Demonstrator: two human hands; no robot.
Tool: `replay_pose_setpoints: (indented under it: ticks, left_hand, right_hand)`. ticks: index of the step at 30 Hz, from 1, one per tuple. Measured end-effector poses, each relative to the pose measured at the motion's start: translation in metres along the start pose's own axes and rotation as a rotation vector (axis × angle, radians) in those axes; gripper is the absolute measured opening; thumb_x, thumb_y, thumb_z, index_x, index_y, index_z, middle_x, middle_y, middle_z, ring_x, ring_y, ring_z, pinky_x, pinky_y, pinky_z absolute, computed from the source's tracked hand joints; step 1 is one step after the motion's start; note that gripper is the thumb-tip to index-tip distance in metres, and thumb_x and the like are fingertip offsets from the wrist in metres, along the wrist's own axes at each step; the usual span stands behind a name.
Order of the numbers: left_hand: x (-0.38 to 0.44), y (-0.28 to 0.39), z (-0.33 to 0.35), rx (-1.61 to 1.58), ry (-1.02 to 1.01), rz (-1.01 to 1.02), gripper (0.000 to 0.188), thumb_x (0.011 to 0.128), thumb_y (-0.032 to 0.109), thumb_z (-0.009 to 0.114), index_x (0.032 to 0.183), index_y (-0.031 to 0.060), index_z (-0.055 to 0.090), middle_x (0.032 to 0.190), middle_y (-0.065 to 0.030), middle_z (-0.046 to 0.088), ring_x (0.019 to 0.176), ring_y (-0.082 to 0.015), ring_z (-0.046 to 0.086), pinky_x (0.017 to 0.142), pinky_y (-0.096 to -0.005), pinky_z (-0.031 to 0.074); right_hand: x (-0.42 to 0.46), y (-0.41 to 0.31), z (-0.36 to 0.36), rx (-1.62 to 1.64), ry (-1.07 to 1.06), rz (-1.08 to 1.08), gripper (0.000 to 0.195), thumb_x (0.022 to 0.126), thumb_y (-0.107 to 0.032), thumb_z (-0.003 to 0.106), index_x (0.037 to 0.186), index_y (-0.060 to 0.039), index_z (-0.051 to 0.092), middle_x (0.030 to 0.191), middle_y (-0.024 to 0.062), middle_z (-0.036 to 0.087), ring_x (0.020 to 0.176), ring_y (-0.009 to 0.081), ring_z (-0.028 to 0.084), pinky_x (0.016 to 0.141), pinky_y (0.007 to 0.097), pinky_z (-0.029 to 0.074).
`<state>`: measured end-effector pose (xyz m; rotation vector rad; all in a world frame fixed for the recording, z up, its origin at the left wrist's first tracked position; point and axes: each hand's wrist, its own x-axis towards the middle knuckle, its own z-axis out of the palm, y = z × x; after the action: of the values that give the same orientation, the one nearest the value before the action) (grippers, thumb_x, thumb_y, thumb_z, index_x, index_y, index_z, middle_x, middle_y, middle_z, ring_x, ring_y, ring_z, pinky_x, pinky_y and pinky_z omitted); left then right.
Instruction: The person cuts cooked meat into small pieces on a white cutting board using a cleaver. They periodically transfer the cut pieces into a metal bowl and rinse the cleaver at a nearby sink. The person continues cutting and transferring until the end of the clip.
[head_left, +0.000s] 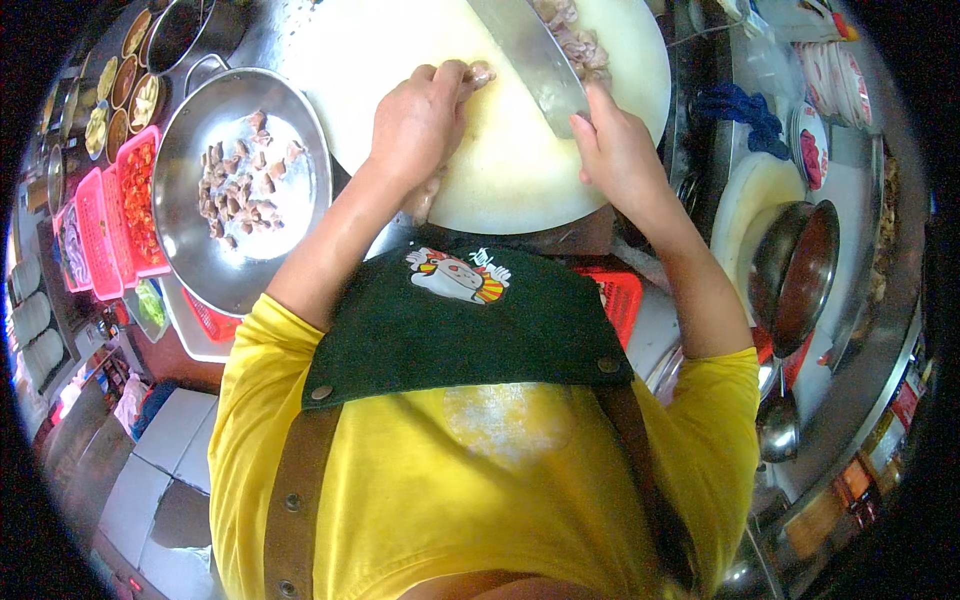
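On a round, pale cutting board (517, 187), my left hand (421, 124) has its curled fingers around a piece of raw meat (481, 73). My right hand (619, 146) grips a cleaver (529, 64) by the handle end, its broad blade tilted over the board to the right of the meat. Beyond the blade lies a pile of raw meat pieces (585, 51). Another strip of meat (425, 199) sits at the board's near left edge, partly behind my left wrist. To the left, a steel wok (174, 225) holds many small cut meat pieces (238, 191).
Pink baskets (99, 232), one with chopped red peppers (139, 191), stand left of the wok. Small bowls (124, 82) fill the far left. On the right are stacked plates (832, 82), a dark blue cloth (742, 112), another round board (765, 180) and dark pans (806, 281).
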<state>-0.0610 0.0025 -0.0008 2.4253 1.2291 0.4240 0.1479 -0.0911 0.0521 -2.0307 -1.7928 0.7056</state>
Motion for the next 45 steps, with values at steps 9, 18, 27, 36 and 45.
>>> replay_pose_setpoints:
  ticks: [9,18,27,36,45]
  left_hand:
    - [0.001,0.016,-0.006,-0.151,0.051,0.028,0.036,0.077,0.021,0.070,0.108,0.0050,0.060,0.104,-0.0185,0.062,0.085,-0.0344,0.064,0.076,-0.0413,0.053]
    - [0.002,0.024,0.005,-0.145,-0.007,0.467,0.028,0.078,0.013,0.067,0.105,0.0030,0.064,0.114,-0.0131,0.062,0.103,-0.0319,0.058,0.089,-0.0410,0.047]
    - [-0.006,0.017,-0.006,-0.065,0.006,0.323,0.028,0.079,0.014,0.067,0.104,0.0028,0.066,0.103,-0.0123,0.066,0.090,-0.0303,0.062,0.080,-0.0378,0.052]
    - [-0.008,0.012,0.000,-0.103,0.102,0.383,0.025,0.074,0.014,0.066,0.096,0.0022,0.066,0.095,-0.0103,0.064,0.085,-0.0280,0.059,0.077,-0.0365,0.051]
    - [-0.025,0.019,-0.016,-0.187,0.083,0.330,0.044,0.068,0.015,0.072,0.109,0.0030,0.061,0.118,-0.0154,0.058,0.099,-0.0339,0.057,0.088,-0.0419,0.048]
  right_hand:
    - [-0.004,-0.017,-0.007,0.253,0.017,0.211,0.027,0.092,-0.011,0.052,0.115,0.0011,0.043,0.071,0.0221,0.064,0.051,0.0309,0.064,0.056,0.0445,0.052]
    - [-0.036,-0.020,-0.003,0.109,0.081,0.110,0.033,0.096,-0.009,0.046,0.126,0.0029,0.041,0.074,0.0133,0.061,0.050,0.0196,0.061,0.051,0.0330,0.050]
    - [-0.046,-0.035,-0.010,-0.016,0.060,0.117,0.031,0.094,-0.009,0.049,0.122,0.0013,0.044,0.084,0.0254,0.064,0.066,0.0369,0.066,0.062,0.0450,0.051]
    - [-0.023,-0.047,0.001,-0.156,-0.137,-0.026,0.020,0.087,-0.005,0.045,0.106,0.0014,0.045,0.089,0.0265,0.064,0.079,0.0443,0.064,0.068,0.0522,0.051]
    - [0.045,-0.031,0.014,-0.104,0.063,-0.143,0.029,0.091,-0.011,0.053,0.117,-0.0006,0.047,0.088,0.0277,0.062,0.082,0.0459,0.060,0.072,0.0527,0.048]
